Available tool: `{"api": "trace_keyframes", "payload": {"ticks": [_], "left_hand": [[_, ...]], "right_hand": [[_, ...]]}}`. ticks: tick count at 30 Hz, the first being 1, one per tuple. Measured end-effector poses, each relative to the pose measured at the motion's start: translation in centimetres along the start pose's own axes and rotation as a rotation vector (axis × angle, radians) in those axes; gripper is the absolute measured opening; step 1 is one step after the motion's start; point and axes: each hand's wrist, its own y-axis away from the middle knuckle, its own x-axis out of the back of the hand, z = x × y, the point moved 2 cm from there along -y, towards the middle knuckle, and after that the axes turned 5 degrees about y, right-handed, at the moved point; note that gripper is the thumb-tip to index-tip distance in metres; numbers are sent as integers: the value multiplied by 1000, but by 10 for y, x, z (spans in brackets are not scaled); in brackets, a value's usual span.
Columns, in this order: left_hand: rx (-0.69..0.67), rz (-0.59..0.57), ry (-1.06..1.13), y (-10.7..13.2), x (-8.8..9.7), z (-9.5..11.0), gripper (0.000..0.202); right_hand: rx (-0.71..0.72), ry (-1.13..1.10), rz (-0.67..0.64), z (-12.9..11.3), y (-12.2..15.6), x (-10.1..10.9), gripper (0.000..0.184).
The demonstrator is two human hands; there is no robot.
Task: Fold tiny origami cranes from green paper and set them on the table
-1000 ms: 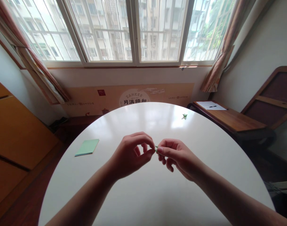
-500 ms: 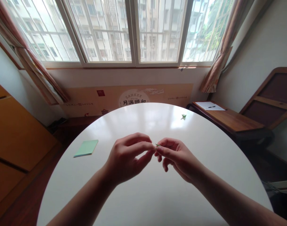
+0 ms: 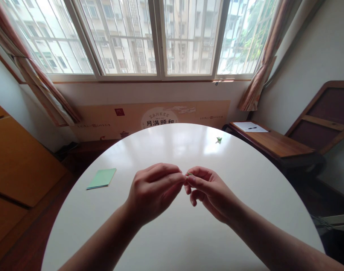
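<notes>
Above the middle of the white table, my right hand [image 3: 210, 188] pinches a small green piece of folded paper [image 3: 189, 174] between thumb and index finger, its other fingers curled below. My left hand [image 3: 153, 192] meets it from the other side, with thumb and fingers pressed together at the same piece. Most of the paper is hidden by the fingertips, so its shape cannot be made out. A small green folded paper figure [image 3: 219, 139] stands at the table's far right. On the left lies a stack of square light-green paper [image 3: 102, 178].
The round white table [image 3: 166, 241] has its curved edge on both sides. Beyond its right edge stands a wooden bench [image 3: 282, 141] with a white sheet [image 3: 249, 127] and a dark pen. A printed panel [image 3: 189, 113] runs below the barred windows.
My left hand's fingers have drawn closer together, closing the gap between thumb and index finger. Both hands stay together at the small paper piece. The whole view has shifted slightly.
</notes>
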Motion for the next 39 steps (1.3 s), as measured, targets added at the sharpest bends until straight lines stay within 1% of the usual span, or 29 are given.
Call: {"api": "trace_keyframes", "payload": {"ticks": [5,13,17,21,24,28,31,35,39], "left_hand": [[-3,13,-4,1,0,2,21],[-9,6,-74,5,-3,2,15],[34,18,-41,4,-4,3,15],[143,63,45,3,-6,1,13],[247,62,155,5,-11,1,10],[462,23,307,8,-22,0,2],[622,38,420,10,-28,-1,8],[731,71,516,12,-31,-5,12],[813,85,579,13,-29,-9,15]], "right_hand": [[14,-30,-5,2,0,-2,17],[32,-41,32,0,1,-5,19],[58,-53,81,-3,1,-4,19],[83,-25,130,-5,1,-3,18],[101,8,163,-5,1,-3,17],[123,32,192,0,2,-2,14],[134,38,201,3,2,0,15],[112,59,206,4,1,2,22],[76,79,185,4,-1,2,23]]}}
